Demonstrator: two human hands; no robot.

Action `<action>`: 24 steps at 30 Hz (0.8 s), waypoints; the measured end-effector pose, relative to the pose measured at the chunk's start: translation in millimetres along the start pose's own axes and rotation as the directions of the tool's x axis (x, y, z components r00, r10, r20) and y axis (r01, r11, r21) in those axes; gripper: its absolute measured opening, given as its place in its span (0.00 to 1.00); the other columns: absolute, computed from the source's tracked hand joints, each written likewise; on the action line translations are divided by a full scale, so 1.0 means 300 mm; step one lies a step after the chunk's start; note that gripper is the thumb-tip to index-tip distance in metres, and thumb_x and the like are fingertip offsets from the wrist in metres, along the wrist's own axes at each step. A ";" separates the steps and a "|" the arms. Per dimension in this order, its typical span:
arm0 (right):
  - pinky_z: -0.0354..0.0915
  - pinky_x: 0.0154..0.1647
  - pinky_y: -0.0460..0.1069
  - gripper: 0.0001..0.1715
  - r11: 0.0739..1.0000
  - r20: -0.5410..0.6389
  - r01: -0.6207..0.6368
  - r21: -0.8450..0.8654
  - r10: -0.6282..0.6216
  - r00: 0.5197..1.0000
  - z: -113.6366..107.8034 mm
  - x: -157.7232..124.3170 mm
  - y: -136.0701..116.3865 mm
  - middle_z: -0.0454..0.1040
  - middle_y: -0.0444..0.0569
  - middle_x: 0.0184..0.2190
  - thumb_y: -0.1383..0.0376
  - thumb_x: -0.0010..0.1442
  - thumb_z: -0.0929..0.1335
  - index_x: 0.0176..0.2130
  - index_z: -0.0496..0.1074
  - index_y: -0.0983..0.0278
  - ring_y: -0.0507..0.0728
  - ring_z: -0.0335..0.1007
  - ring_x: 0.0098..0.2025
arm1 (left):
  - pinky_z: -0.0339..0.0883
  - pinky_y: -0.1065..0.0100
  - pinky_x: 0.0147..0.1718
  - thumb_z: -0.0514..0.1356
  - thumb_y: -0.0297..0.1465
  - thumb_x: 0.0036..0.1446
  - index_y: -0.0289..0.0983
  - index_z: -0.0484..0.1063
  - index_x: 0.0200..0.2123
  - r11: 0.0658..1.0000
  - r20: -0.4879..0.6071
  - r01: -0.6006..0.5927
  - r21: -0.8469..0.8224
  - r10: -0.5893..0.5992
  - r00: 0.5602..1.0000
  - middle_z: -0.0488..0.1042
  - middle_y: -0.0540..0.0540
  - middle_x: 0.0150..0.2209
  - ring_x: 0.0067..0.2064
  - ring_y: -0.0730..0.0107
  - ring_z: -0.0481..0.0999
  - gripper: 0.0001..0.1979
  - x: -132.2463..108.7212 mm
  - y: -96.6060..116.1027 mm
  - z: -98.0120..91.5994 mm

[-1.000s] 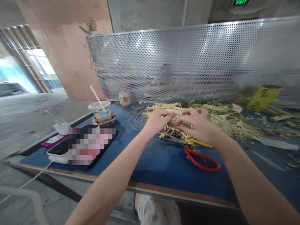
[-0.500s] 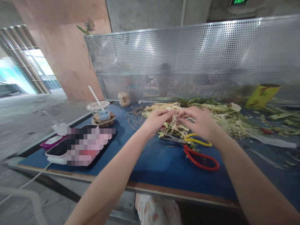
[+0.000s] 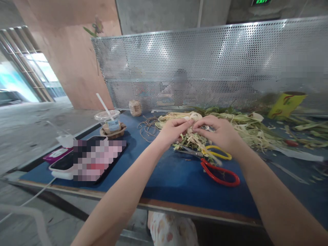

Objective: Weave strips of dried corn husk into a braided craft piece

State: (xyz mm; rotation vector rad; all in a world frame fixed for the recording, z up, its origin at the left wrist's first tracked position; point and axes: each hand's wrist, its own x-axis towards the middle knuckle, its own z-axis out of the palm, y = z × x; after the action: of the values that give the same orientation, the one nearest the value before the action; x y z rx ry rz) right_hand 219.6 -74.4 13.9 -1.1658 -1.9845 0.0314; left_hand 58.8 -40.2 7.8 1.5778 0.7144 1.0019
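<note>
My left hand (image 3: pixel 175 131) and my right hand (image 3: pixel 214 130) meet over the middle of the table, fingertips pinched close together. Between them is a pale strip of plant husk (image 3: pixel 196 139), whose loose end trails down towards the scissors. Fingers cover the part being gripped. Scissors (image 3: pixel 219 173) with one red and one yellow handle lie just below the hands, blades pointing left. Green and cream plant scraps (image 3: pixel 180 145) sit under the fingers. Behind and to the right spreads a heap of pale husks (image 3: pixel 246 131).
To the left stand a plastic cup with a straw (image 3: pixel 112 125), a phone (image 3: pixel 64 160) and a blurred-out tablet (image 3: pixel 112 153). Twine (image 3: pixel 147 128) lies near the husks. A perforated metal screen (image 3: pixel 159 71) rises behind the table. At right are a yellow container (image 3: pixel 287 105) and a knife-like blade (image 3: pixel 289 172).
A pale husk strip now hangs from the fingers across the scissors' yellow handle. My right hand has shifted slightly, and a white round piece shows behind the hands.
</note>
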 end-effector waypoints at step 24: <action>0.60 0.41 0.56 0.06 0.983 -0.076 -0.184 -0.015 0.182 0.980 -0.011 0.009 -0.012 0.76 0.47 0.33 0.62 0.51 0.66 0.27 0.72 0.61 0.61 0.69 0.39 | 0.60 0.80 0.14 0.54 0.24 0.46 0.32 0.71 0.24 0.997 -0.026 -0.083 0.011 0.083 0.996 0.66 0.47 0.25 0.27 0.76 0.67 0.06 -0.002 0.021 0.020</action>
State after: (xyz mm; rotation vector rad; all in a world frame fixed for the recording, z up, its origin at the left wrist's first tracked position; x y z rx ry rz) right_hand 218.6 -75.8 19.3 -1.3420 -1.8121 0.0606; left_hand 63.4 -45.0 13.5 1.6166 0.6778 1.0833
